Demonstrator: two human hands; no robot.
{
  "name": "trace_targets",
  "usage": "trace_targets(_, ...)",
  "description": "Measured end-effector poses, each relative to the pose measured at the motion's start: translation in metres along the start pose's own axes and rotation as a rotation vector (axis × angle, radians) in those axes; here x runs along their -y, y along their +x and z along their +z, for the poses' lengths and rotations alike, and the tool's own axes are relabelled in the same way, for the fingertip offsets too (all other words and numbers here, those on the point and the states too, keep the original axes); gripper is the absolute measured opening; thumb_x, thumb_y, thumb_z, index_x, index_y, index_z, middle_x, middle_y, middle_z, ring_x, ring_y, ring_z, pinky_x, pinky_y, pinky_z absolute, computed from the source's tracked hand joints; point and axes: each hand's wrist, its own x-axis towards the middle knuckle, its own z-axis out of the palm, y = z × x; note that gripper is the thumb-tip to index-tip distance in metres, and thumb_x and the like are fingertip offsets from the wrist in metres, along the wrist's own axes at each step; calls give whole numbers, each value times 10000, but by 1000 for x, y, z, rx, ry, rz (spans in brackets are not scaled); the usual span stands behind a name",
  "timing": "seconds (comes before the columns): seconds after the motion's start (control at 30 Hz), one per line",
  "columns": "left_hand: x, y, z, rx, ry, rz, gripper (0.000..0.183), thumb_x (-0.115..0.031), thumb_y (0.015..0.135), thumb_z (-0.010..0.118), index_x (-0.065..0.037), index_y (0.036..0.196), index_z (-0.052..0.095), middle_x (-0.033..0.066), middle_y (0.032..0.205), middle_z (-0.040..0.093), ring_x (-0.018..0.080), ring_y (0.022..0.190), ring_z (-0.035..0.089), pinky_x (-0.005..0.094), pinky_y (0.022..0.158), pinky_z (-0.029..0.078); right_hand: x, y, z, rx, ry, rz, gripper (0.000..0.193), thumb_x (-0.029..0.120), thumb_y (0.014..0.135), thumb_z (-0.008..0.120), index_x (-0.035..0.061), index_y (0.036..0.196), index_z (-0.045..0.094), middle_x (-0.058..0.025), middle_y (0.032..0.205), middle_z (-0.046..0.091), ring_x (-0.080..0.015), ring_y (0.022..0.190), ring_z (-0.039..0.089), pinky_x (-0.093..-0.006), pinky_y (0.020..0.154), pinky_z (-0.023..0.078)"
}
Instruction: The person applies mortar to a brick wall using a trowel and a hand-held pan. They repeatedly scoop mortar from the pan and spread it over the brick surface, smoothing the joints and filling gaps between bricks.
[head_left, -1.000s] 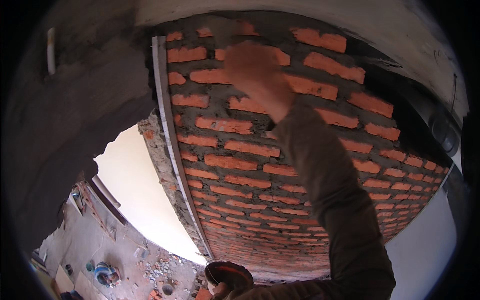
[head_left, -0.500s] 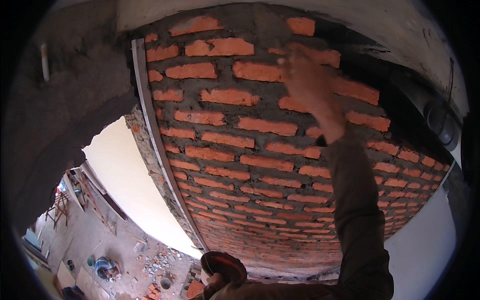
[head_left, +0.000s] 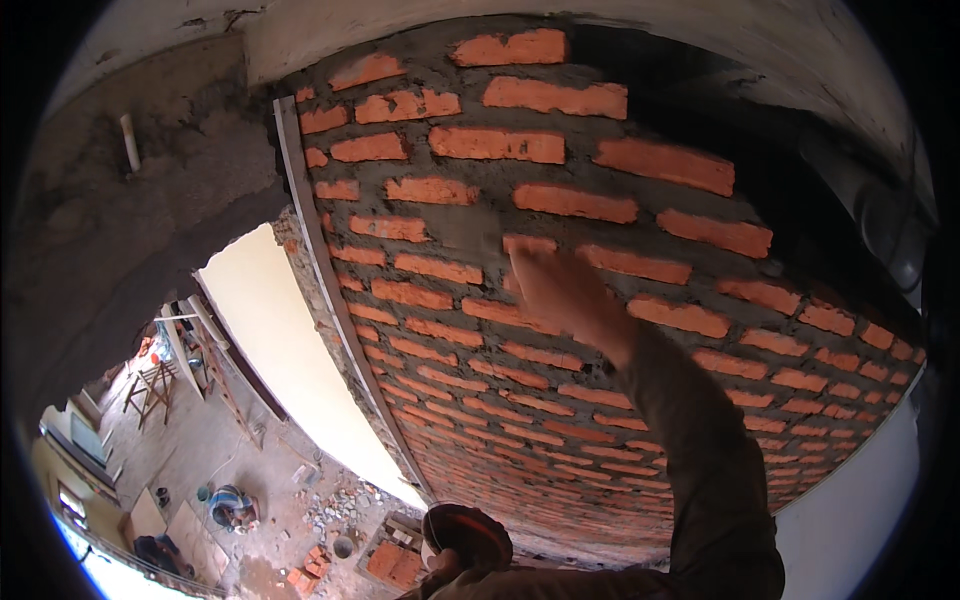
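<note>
A wall of orange-red bricks (head_left: 575, 203) with grey mortar joints rises before me. My right hand (head_left: 562, 292) is closed round the handle of a trowel (head_left: 458, 230). The grey blade, smeared by motion, lies against or just off the brickwork to the left of the hand; contact cannot be made out. Low in the view, my left hand (head_left: 446, 563) grips the near-left rim of a round, dark bowl (head_left: 480, 540). Reddish-brown light shows on its inside, and its contents are hard to make out.
A straight pale batten (head_left: 300, 190) stands along the wall's left edge. Far below are a crouching person (head_left: 232, 507), rubble (head_left: 340, 510), stacked bricks (head_left: 308, 572), a bucket (head_left: 343, 547) and a wooden trestle (head_left: 152, 390). A dark gap (head_left: 690, 90) lies between bricks and ceiling.
My right hand and trowel have swept down and left from the upper courses to the middle ones. The view has shifted slightly. My left hand still holds the bowl.
</note>
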Motion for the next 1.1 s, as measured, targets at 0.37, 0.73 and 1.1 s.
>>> trace_targets(0.37,40,-49,35,7,-74,19,613,-260,784,625,68,1288,502,277,1279,563,396,1158,588,417,962,491,55,-352,218,1349,507,169,374,341,915,519,38,1044,696,-194,930,694,-366,890,674,-524,775,513)
trace_targets(0.73,44,-85,35,188,-69,257,686,-301,719,753,50,1261,523,271,1248,559,389,1137,577,444,963,487,-22,-157,13,-310,121,111,338,174,987,542,-32,1243,461,-183,891,638,-305,649,676,-397,513,536)
trace_targets(1.1,42,-121,31,86,37,513,478,-219,721,697,59,1093,582,211,1075,625,322,988,612,444,815,514,-48,-38,-101,-378,200,357,246,190,1001,508,-36,1098,518,-210,937,621,-366,818,674,-466,649,547)
